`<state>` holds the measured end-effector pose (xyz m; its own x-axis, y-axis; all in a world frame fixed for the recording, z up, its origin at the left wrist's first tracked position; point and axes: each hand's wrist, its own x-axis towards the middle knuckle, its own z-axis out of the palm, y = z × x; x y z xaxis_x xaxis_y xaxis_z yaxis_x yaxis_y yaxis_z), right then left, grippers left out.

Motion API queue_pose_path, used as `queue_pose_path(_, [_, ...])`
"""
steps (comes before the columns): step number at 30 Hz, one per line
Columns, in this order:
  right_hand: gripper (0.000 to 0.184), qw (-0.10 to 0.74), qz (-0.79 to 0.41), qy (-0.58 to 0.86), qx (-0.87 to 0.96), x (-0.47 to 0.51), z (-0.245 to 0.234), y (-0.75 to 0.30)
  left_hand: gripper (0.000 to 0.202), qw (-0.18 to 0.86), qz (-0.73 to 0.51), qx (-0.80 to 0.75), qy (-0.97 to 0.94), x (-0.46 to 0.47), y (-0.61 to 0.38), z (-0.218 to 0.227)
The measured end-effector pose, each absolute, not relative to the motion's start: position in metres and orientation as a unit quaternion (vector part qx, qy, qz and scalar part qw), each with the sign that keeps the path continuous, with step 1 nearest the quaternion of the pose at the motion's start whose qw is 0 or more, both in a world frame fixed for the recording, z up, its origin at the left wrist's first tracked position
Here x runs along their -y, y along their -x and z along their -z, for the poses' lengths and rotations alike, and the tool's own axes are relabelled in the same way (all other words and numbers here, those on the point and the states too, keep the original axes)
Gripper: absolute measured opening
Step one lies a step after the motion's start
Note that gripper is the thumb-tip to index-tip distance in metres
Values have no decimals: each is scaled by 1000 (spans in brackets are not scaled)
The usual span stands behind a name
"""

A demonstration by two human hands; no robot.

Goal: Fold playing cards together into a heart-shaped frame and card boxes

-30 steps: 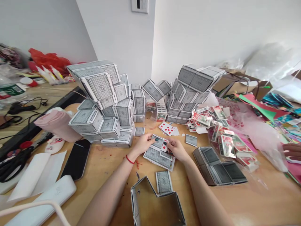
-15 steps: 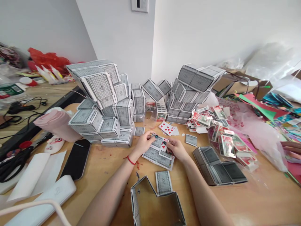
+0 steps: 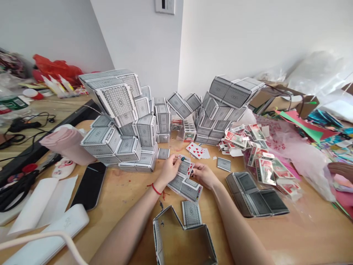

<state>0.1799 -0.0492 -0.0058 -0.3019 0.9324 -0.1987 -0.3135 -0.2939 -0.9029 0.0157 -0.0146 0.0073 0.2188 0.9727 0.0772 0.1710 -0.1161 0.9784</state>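
cards point(image 3: 184, 168) pinched in left hand point(image 3: 171, 168), likely for steadiness; right hand point(image 3: 203, 176) at their edge, grip unclear; hollow frame point(image 3: 156, 239) toward tabletop's point(image 3: 303, 235) near edge, presumably handy

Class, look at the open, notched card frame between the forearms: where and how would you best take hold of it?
Probably by the left wall, coming straight down from above and pinching across its thickness. The card frame is hollow and open-topped with thin standing walls, so both faces look reachable. The notch seems worse: a loose card lies close beside it.
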Motion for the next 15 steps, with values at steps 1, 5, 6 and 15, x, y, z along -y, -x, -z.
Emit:
queue_pose_path(1, [36,449,-692,398,402,48,8,-178,18,483,-421,-457,-617,16,-17,-7])
queue_pose_path(5, [33,450,-659,424,429,48,8,-173,21,497,-431,-456,-600,17,-18,-3])
queue_pose_path(6, [34,446,-654,431,434,48,7,-172,22,498,-433,-458,-595,17,-18,-2])
queue_pose_path(15, [32,404,-580,503,498,50,-1,-167,14,475,-434,-455,-615,16,-16,0])
